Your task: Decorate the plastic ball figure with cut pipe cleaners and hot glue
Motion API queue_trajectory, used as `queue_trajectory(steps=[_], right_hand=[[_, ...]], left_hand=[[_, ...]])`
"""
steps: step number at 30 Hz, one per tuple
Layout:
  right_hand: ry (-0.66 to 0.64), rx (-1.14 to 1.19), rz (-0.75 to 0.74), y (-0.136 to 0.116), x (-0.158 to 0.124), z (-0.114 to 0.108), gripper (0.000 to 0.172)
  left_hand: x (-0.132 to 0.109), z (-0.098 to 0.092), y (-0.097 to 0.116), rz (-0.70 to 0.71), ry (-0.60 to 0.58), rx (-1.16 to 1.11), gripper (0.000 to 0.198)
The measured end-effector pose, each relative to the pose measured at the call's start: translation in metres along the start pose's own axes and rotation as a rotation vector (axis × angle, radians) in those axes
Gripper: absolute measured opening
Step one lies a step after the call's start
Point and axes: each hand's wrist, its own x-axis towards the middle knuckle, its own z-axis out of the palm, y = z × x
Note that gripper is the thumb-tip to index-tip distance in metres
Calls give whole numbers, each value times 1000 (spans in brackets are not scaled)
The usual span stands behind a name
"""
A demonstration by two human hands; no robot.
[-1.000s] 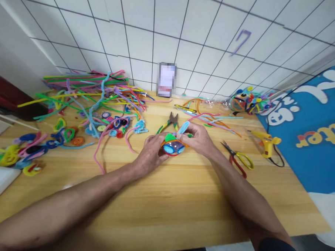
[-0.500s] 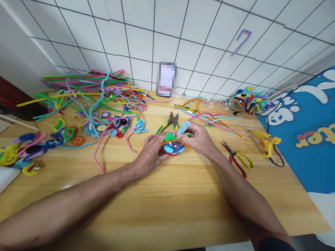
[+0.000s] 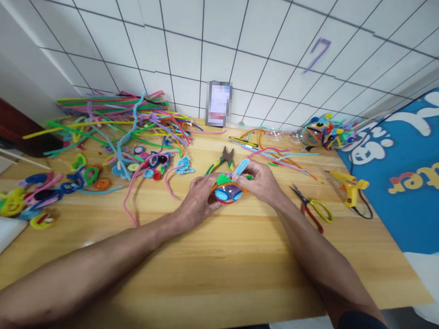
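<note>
Above the middle of the table my left hand (image 3: 199, 198) is closed round a clear, rounded plastic piece (image 3: 234, 191). Orange and red pipe cleaner edges it, with blue ovals on its front and a green patch on top. From the other side, my right hand (image 3: 259, 182) pinches a flat light blue pipe-cleaner loop (image 3: 242, 166) upright at the top of the plastic piece. My fingers hide where the loop meets it. Just behind my hands lie pliers (image 3: 226, 157) with green and yellow handles, jaws pointing away from me.
Pipe cleaners (image 3: 109, 106) are heaped at the back left, with coiled shapes (image 3: 39, 195) in front. Scissors (image 3: 308, 207) and a yellow glue gun (image 3: 349, 184) lie right. A phone (image 3: 218, 104) leans on the tiled wall. Clear plastic pieces and a decorated piece (image 3: 319, 132) stand back right.
Almost nothing differs. Both hands keep the same hold on the plastic piece and the blue loop, and the view has shifted very slightly.
</note>
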Motion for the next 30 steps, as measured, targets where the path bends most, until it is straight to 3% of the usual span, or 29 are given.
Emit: queue_trajectory(steps=[30], right_hand=[[6, 8, 4, 5, 0, -1, 19]], left_hand=[[0, 0, 2, -41, -20, 3, 57]])
